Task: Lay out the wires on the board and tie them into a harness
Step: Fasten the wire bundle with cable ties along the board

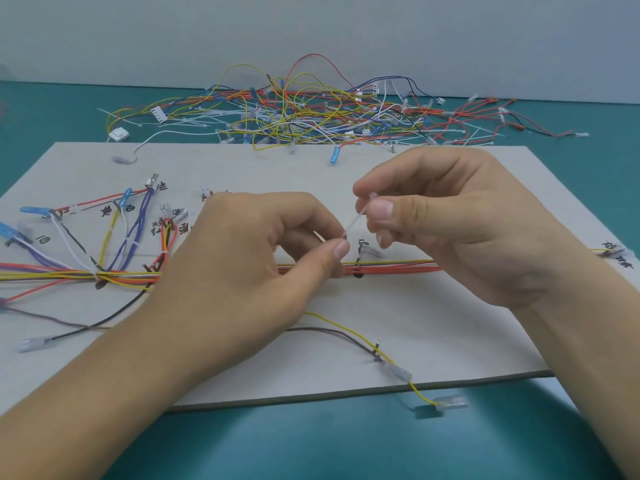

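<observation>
Covering the wires (391, 266) — left hand (249, 258), right hand (450, 223), faint tie (353, 221).

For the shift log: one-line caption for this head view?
Left hand and right hand pinch a thin translucent white cable tie above the red-and-yellow wire bundle on the flat grey board.

A teal table (311, 445) carries a flat grey board (450, 323) near its front; behind the board a tangled heap of loose coloured wires (311, 116) and white cable ties (204, 116) sprawls across the table top; a clear terminal (452, 405) on a yellow wire (420, 393) rests just off the board's front edge.
</observation>
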The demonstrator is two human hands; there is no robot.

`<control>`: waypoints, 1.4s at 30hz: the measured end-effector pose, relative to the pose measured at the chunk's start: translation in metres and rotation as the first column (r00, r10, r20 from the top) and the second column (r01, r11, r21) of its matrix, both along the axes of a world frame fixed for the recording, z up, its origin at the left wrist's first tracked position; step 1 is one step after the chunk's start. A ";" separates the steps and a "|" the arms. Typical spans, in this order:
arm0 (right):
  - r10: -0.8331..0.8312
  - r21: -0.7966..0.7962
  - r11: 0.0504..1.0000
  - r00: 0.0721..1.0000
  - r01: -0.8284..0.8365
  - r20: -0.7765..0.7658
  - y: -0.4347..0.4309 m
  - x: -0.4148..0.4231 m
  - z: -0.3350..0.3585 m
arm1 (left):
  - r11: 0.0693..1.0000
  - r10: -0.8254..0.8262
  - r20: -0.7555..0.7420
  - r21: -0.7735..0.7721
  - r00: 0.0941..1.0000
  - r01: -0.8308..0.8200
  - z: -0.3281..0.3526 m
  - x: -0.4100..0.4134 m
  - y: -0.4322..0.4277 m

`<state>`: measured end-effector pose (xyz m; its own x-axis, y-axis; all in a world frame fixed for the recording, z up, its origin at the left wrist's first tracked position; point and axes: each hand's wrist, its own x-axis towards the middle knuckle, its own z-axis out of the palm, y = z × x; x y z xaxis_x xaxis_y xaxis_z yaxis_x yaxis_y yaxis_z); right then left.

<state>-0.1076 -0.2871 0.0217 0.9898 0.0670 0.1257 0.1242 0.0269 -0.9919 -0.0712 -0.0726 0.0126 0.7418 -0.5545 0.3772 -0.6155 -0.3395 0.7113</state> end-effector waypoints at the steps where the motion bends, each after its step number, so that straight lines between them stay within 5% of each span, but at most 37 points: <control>1: -0.001 -0.002 1.000 1.000 0.001 -0.002 0.000 0.000 0.000 | 1.000 -0.006 0.004 -0.004 1.000 0.006 0.000 0.000 0.000; 13: 0.014 0.194 0.981 0.997 0.001 -0.077 0.012 -0.001 -0.004 | 0.999 -0.030 0.087 -0.012 0.996 0.032 -0.003 0.001 0.000; 20: -0.347 0.123 0.929 0.937 0.350 -0.041 0.005 0.009 -0.001 | 0.967 -0.027 0.130 0.255 0.991 -0.007 -0.011 0.012 -0.003; 25: -0.510 -0.040 0.856 0.855 0.515 0.094 0.010 0.016 -0.005 | 0.956 -0.035 0.123 0.294 0.992 -0.002 -0.010 0.012 -0.010; 33: -0.455 -0.248 0.818 0.848 0.518 0.270 0.022 0.027 -0.013 | 0.889 -0.046 0.205 0.456 0.978 -0.053 -0.009 0.012 -0.018; 38: -0.274 -0.493 0.793 0.933 0.357 0.235 0.023 0.026 -0.018 | 0.925 -0.006 0.188 0.375 0.982 -0.066 -0.012 0.011 -0.016; 42: -0.175 -0.541 0.805 0.968 0.245 0.177 0.023 0.023 -0.019 | 0.955 -0.008 0.234 0.291 0.972 -0.062 -0.009 0.009 -0.013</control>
